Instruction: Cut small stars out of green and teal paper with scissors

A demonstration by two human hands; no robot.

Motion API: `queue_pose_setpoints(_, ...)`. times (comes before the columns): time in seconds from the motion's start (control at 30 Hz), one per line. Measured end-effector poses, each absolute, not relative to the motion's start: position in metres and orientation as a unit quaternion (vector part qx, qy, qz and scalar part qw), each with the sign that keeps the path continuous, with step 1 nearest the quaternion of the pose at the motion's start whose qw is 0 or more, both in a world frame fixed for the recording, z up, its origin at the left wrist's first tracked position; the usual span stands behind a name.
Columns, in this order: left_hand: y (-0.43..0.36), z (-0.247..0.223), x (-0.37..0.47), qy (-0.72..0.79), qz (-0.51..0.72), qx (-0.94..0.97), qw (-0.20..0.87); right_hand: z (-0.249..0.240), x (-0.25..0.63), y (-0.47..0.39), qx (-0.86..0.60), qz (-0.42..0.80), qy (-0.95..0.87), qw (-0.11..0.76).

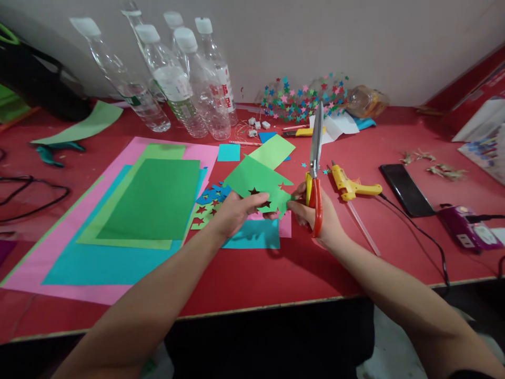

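Note:
My left hand (233, 215) pinches a green paper sheet (252, 176) by its near edge, the thumb lying on top. Several star-shaped holes are cut along that edge. In my right hand (326, 223) are scissors (316, 139) with red and yellow handles, their blades pointing up and looking closed. The thumb and fingers of this hand also meet the sheet's right corner. Beneath the held sheet lie a blue paper piece (252, 238) and part of a pink one (285, 226). Blue scraps (215, 195) and light green scraps (202, 217) with star holes lie beside my left hand.
Coloured sheets (152, 200) are stacked at left. Several plastic bottles (173, 87) stand by the wall. A clear container of paper stars (305, 100) lies behind the scissors. Rightward are a yellow glue gun (351, 184), a phone (407, 189) and a purple corded box (469, 226).

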State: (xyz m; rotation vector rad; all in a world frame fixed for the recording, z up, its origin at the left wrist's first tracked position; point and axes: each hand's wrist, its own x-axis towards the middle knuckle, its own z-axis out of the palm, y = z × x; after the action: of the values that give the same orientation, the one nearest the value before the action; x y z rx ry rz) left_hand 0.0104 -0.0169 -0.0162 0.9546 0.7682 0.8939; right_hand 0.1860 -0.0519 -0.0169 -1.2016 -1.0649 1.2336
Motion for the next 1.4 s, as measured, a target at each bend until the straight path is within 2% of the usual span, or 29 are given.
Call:
queue_pose_setpoints(0.2, -0.018, -0.02, 0.01, 0.297, 0.354, 0.505, 0.729, -0.022, 0.184, -0.054, -0.501, 0.485, -0.446, 0.56)
queue_pose_setpoints(0.37, -0.02, -0.015, 0.012, 0.223, 0.307, 0.492, 0.784, -0.025, 0.185, -0.055, -0.505, 0.46, -0.449, 0.576)
queue_pose_setpoints(0.57, -0.021, -0.01, 0.021, 0.365, 0.292, 0.535, 0.704, -0.026, 0.183, -0.057, -0.497, 0.468, -0.467, 0.562)
queue_pose_setpoints(0.77, -0.019, -0.005, 0.019, 0.377, 0.305, 0.555, 0.676, -0.023, 0.184, -0.056, -0.499, 0.458, -0.496, 0.543)
queue_pose_setpoints(0.87, -0.016, -0.006, 0.018, 0.384, 0.337, 0.55, 0.66, -0.017, 0.19, -0.057, -0.516, 0.448, -0.531, 0.502)
queue_pose_setpoints(0.97, -0.007, -0.008, 0.012, 0.404, 0.442, 0.504, 0.622, -0.007, 0.197, -0.058, -0.535, 0.443, -0.579, 0.428)
queue_pose_setpoints(1.07, 0.003, -0.008, 0.002, 0.389, 0.542, 0.457, 0.588, 0.0, 0.203, -0.057, -0.542, 0.419, -0.647, 0.335)
queue_pose_setpoints(1.2, 0.01, -0.002, -0.007, 0.398, 0.599, 0.43, 0.546, 0.001, 0.205, -0.055, -0.56, 0.411, -0.69, 0.204)
queue_pose_setpoints(1.4, 0.008, 0.003, -0.007, 0.412, 0.596, 0.435, 0.535, 0.001, 0.206, -0.057, -0.548, 0.414, -0.706, 0.171)
